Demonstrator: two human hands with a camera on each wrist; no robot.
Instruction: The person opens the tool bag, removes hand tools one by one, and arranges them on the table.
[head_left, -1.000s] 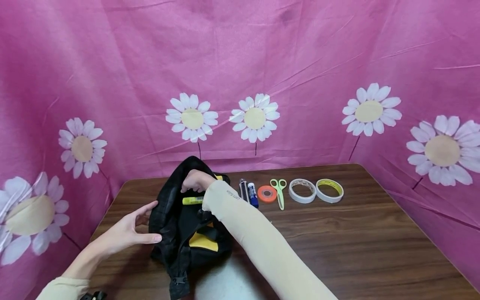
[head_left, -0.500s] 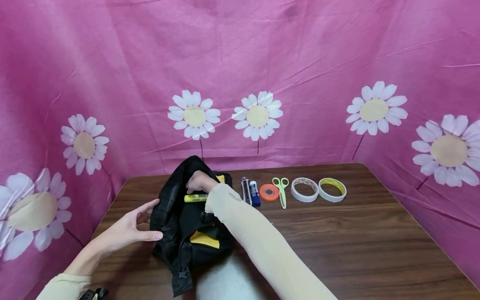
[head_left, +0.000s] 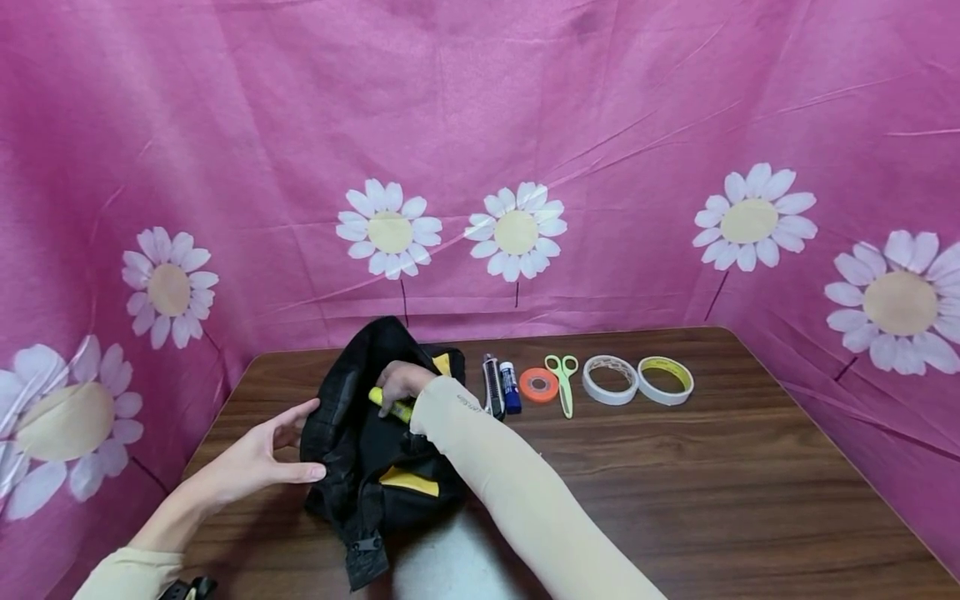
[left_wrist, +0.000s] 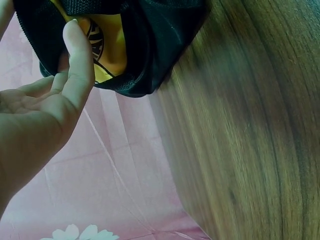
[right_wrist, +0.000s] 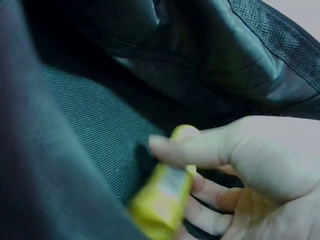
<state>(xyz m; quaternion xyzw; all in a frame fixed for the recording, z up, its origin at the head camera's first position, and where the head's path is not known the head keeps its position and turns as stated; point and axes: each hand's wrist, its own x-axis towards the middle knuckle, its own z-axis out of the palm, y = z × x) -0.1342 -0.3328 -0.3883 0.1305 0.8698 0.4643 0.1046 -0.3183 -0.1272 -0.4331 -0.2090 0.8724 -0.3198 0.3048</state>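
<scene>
A black bag [head_left: 341,442] with yellow patches stands on the table, its mouth spread wide. My left hand [head_left: 262,454] holds the bag's left rim, thumb on the near side and fingers farther back; the left wrist view has this hand [left_wrist: 60,90] against the black fabric and a yellow panel. Inside the mouth, my right hand [head_left: 402,385] pinches a yellow highlighter [head_left: 390,406], which lies at a slant. Up close in the right wrist view, thumb and fingers hold the highlighter [right_wrist: 162,200] over the bag's ribbed dark lining [right_wrist: 100,130]. Sleeve and bag hide its lower end.
Right of the bag, a box cutter [head_left: 492,385], a blue glue stick [head_left: 510,388], an orange tape roll [head_left: 538,374], green scissors [head_left: 562,379] and two white tape rolls [head_left: 587,387] stand in a row on the wooden table [head_left: 697,492]. Pink flowered cloth [head_left: 600,150] hangs behind.
The highlighter lay nearly level in the bag with my right hand above it. That hand has come down and taken hold of it, tilting it. My left hand stays at the rim.
</scene>
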